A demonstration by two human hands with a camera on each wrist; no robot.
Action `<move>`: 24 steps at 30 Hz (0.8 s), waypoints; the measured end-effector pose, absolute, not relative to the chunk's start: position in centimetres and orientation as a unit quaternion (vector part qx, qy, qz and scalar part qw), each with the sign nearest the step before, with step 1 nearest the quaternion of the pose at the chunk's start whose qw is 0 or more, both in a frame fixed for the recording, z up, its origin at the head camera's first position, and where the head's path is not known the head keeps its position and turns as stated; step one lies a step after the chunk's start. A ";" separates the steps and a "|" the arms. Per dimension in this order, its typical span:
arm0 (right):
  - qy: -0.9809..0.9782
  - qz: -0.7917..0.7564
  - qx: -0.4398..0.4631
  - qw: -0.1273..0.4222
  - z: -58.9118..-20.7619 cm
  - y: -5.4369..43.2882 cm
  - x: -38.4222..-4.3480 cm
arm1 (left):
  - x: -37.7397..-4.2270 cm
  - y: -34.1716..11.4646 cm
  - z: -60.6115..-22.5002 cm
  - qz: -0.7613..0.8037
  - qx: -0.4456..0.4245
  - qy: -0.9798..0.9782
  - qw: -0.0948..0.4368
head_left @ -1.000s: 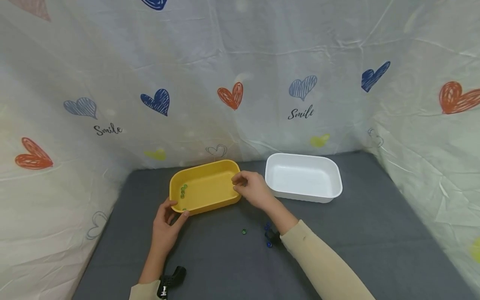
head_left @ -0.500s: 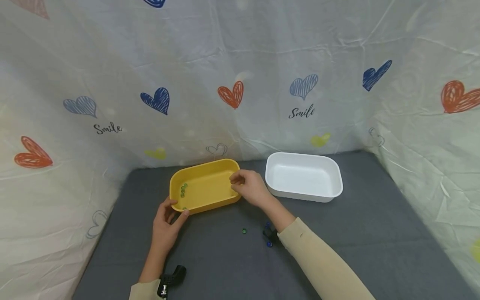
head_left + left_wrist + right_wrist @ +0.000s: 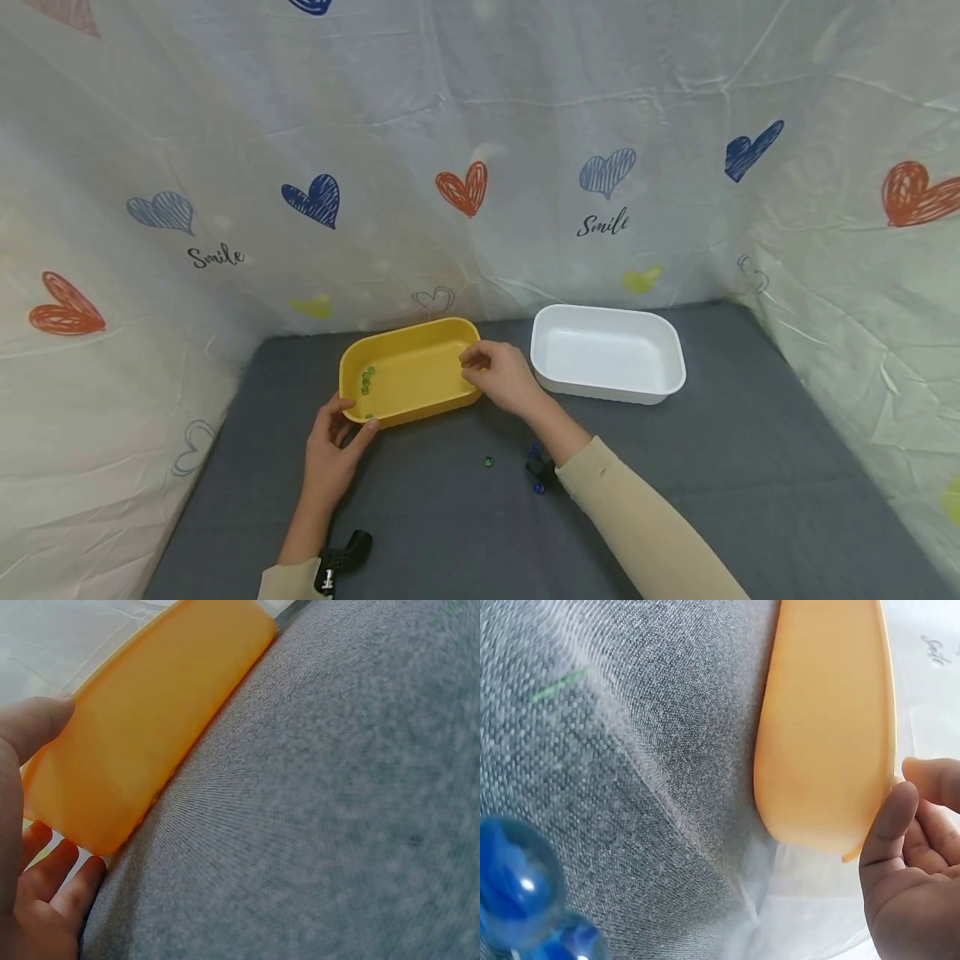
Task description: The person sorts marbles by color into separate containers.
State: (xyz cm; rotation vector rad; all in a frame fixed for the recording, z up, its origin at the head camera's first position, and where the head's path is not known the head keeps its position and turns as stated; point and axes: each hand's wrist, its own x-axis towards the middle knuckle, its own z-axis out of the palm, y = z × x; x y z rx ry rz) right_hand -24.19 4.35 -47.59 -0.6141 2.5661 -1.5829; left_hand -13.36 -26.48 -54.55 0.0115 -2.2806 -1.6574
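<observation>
My left hand (image 3: 330, 458) holds the near-left corner of a yellow tray (image 3: 412, 408), thumb at the front rim and fingers around the left end. In the left wrist view the thumb (image 3: 45, 720) lies at the rim with several fingertips below the tray's end. My right hand (image 3: 506, 379) pinches at the tray's right end; in the right wrist view its thumb (image 3: 896, 810) and index finger (image 3: 934, 780) come together right at the rim. Several green marbles (image 3: 365, 383) sit at the left end inside the tray.
A white tray (image 3: 607, 393) stands at the back right. One green marble (image 3: 489, 462) lies on the grey cloth (image 3: 450, 525). Blue marbles (image 3: 538, 488) lie partly behind my right wrist's camera (image 3: 542, 469). A curtain printed with hearts (image 3: 461, 192) hangs behind.
My right hand has shifted very slightly left at the yellow tray's right end, then stayed still. The left hand, the trays and the marbles have not visibly moved.
</observation>
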 end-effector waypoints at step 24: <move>0.835 -0.508 -0.211 0.009 -47.4 5.7 -21.7 | -13.4 -26.3 -54.5 -0.567 0.011 -0.807 0.164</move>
